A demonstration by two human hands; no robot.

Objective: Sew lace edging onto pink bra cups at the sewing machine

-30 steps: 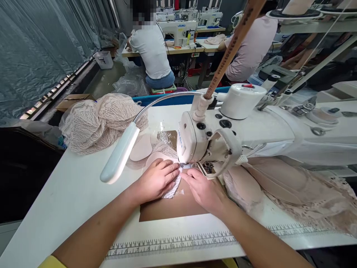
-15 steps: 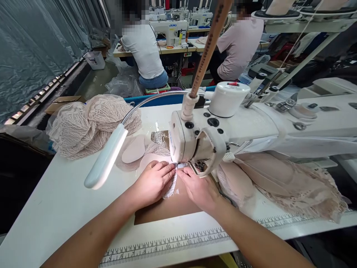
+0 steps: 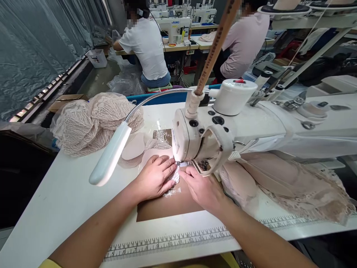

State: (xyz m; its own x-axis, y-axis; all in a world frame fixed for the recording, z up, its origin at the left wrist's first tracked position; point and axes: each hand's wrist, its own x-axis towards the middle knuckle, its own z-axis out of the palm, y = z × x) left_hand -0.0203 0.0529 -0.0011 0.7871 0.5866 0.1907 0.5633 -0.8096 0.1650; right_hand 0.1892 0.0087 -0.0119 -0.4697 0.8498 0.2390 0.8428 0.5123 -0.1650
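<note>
My left hand [image 3: 157, 175] lies flat with its fingers spread, pressing on a small white lace piece [image 3: 175, 178] and the edge of a beige cup-shaped fabric piece [image 3: 152, 152]. Right of the needle area, my right hand [image 3: 203, 187] rests with a finger stretched toward the lace edge and nothing plainly gripped; some of its fingers are curled. Both hands are just below the head of a white sewing machine [image 3: 184, 139]. Under them is a brown sheet [image 3: 173, 206] with shiny tape on it. The needle tip and presser foot are mostly hidden.
A lamp [image 3: 110, 154] on a bendy metal neck hangs at left, before a pile of beige lace [image 3: 97, 121]. Beige lace-edged fabric [image 3: 292, 182] lies under the machine arm. A printed ruler [image 3: 167, 243] runs along the table's front edge. Two people sit at machines behind.
The lace piece has shifted under my left hand, whose thumb is now spread out on it. My right hand has drawn slightly back from the needle. The view has shifted a little.
</note>
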